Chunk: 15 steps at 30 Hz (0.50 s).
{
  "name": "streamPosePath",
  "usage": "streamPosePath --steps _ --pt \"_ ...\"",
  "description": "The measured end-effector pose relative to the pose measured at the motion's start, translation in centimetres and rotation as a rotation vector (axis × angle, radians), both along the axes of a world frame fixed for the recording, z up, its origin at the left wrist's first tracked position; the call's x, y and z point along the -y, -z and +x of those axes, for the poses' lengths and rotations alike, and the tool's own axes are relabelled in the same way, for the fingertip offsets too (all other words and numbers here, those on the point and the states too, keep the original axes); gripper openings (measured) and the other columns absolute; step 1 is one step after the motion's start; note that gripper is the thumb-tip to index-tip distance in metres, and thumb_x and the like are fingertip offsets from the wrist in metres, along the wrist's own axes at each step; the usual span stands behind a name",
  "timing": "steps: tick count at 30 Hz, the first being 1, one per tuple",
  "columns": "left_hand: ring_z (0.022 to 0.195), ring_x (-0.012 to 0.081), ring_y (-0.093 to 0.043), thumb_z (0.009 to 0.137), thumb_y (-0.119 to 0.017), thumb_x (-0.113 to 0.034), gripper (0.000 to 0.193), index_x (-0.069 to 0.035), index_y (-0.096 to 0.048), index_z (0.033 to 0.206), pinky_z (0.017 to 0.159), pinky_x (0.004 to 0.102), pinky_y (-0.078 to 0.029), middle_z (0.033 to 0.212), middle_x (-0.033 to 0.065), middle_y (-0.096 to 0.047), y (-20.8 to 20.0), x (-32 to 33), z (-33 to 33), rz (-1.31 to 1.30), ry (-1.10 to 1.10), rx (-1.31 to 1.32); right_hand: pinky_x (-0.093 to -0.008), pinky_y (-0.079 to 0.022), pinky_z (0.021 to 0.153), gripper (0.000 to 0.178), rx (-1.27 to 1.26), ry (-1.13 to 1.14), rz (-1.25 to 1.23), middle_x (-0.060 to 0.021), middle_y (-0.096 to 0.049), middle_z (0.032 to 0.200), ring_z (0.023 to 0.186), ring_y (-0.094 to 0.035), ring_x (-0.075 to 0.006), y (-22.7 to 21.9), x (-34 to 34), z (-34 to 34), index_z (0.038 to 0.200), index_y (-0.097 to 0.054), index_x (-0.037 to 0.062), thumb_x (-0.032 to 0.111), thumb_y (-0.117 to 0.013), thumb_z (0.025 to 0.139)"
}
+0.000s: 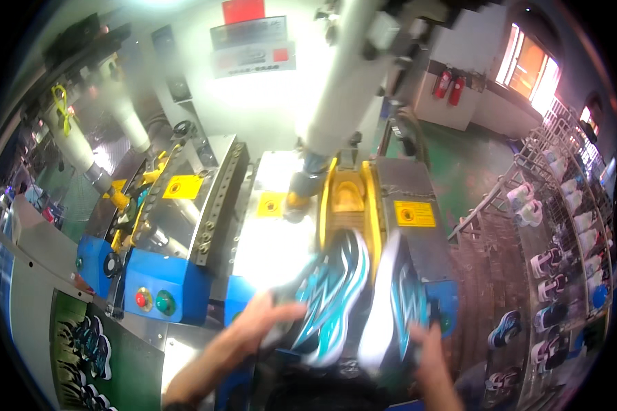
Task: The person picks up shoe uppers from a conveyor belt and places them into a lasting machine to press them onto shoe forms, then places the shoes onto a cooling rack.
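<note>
A teal, dark and white sneaker [337,294] is in my left hand [264,320], whose fingers are closed on its near left side. My right hand [430,351] grips a second sneaker [385,312] of the same colours, its white sole edge turned toward the first. Both shoes are held side by side, slightly blurred, with their far ends close to the yellow cradle [347,195] of the press. Part of each hand's fingers is hidden behind the shoes. Above and left of the cradle stands a pale press cylinder [336,96].
A second press station [127,205] is at the left, with red and green buttons [154,300] on a blue housing. Several shoes [92,349] lie at the lower left. Wire racks [562,226] with several shoes stand at the right. Two fire extinguishers [449,85] are behind.
</note>
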<state>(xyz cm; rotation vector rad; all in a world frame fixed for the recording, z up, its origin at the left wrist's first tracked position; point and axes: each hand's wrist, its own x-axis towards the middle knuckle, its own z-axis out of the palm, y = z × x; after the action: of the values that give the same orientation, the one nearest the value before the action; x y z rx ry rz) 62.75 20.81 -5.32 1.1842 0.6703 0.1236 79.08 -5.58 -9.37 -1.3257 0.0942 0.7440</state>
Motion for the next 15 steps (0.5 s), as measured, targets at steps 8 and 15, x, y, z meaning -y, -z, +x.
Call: streamPosePath --steps 8,15 --pt "0.110 0.0240 -0.056 0.075 -0.070 -0.016 0.073 0.003 -0.038 0.137 0.100 0.0360 -0.041 0.124 0.0168 -0.055 4.8 9.1 -24.5 -0.096 -0.744 0.058 -0.0408 -0.055 0.078 0.046 0.538 -0.608 -0.589 -0.0222 -0.065 0.094 0.087 -0.067 -0.0324 2.7 -26.9 14.9 0.110 -0.053 -0.0102 0.018 -0.067 0.078" --pt "0.119 0.0261 -0.051 0.088 -0.056 -0.009 0.056 0.006 -0.036 0.138 0.105 0.0341 -0.038 0.131 0.0209 -0.050 18.8 24.6 -39.6 0.013 -0.900 -0.403 -0.0457 -0.047 0.090 0.064 1.104 -0.576 -0.692 -0.0386 -0.051 0.109 0.100 -0.055 -0.0478 9.9 -28.7 14.2 0.120 -0.036 -0.0187 0.016 -0.062 0.073"
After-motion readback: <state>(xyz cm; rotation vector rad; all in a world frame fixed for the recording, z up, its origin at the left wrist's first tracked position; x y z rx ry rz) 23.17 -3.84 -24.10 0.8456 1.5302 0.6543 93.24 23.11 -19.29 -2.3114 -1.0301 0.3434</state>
